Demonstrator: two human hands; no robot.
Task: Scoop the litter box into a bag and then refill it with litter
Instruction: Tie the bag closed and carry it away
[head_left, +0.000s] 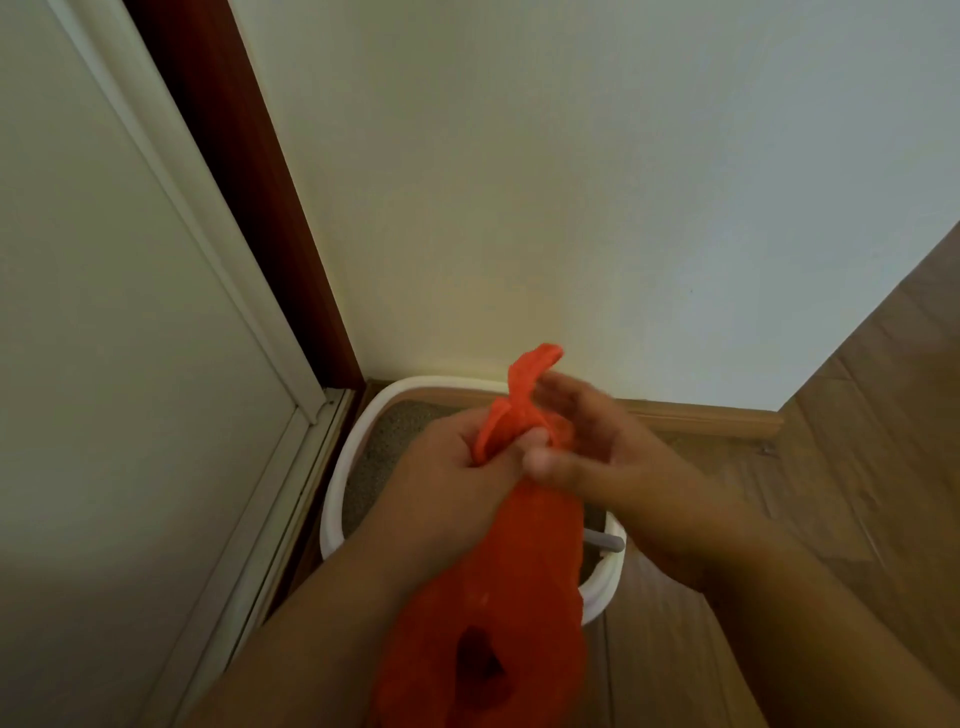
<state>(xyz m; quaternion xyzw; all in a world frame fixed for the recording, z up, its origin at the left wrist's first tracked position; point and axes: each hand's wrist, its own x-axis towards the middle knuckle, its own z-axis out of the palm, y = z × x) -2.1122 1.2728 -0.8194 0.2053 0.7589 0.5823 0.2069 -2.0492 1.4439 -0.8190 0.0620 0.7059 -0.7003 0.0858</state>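
Observation:
An orange plastic bag (498, 587) hangs in front of me over the white litter box (358, 426), its neck twisted and its top sticking up. My left hand (447, 467) is shut around the twisted neck. My right hand (587, 441) is blurred, its fingers spread against the right side of the neck. Grey-brown litter (384, 447) shows in the far left part of the box; the rest is hidden by the bag and my arms. A grey handle (605, 542), perhaps the scoop's, pokes over the box's right rim.
The box stands in a corner: a pale wall (571, 208) behind it, a white door (104, 364) with dark red frame (249, 156) on the left. Wooden floor (857, 467) and a wooden skirting board (701, 413) lie to the right.

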